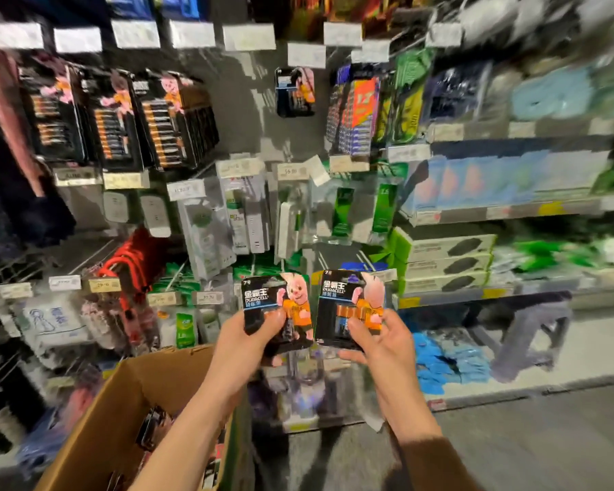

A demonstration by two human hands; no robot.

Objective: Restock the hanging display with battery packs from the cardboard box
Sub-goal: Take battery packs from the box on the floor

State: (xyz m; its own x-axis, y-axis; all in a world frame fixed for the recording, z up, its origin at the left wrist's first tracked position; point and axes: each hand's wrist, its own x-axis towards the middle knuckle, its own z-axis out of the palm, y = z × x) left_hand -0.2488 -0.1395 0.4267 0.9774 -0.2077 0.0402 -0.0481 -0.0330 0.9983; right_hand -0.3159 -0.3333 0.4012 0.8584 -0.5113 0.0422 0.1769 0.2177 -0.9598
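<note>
A: What's closest to us, down by the person's arms?

B: The cardboard box (pixel 114 412), open at the top, low on the left. A few dark packs (pixel 153 425) lie inside it, too blurred to read.

A: And the hands?

B: Both are raised beyond the box, a little apart, each clamped on a card. The left hand (pixel 249 341) grips the left battery pack (pixel 277 303) by its lower half, thumb across the front. The right hand (pixel 380 343) holds the right battery pack (pixel 348 303) low down, thumb on its face and fingers curled under its bottom edge.

A: Are the two cards touching?

B: Just beside each other, upright, faces towards us. I think there's a thin gap between them. Both are black, with a pink rabbit in orange.

A: What's behind them?

B: The hanging display, badly smeared. Red cables (pixel 128 264) hang to the left, and white power strips (pixel 252 214) hang on hooks above the hands. Higher up, one small hanging pack (pixel 295 92) sits on a hook in the middle, with rows of large battery cards (pixel 117 118) at upper left. White price tags (pixel 249 37) run along the top.

A: And off to the right?

B: Shelves (pixel 511 207) with green-and-white boxes (pixel 443 264), and blue goods lower down that I can't make out.
</note>
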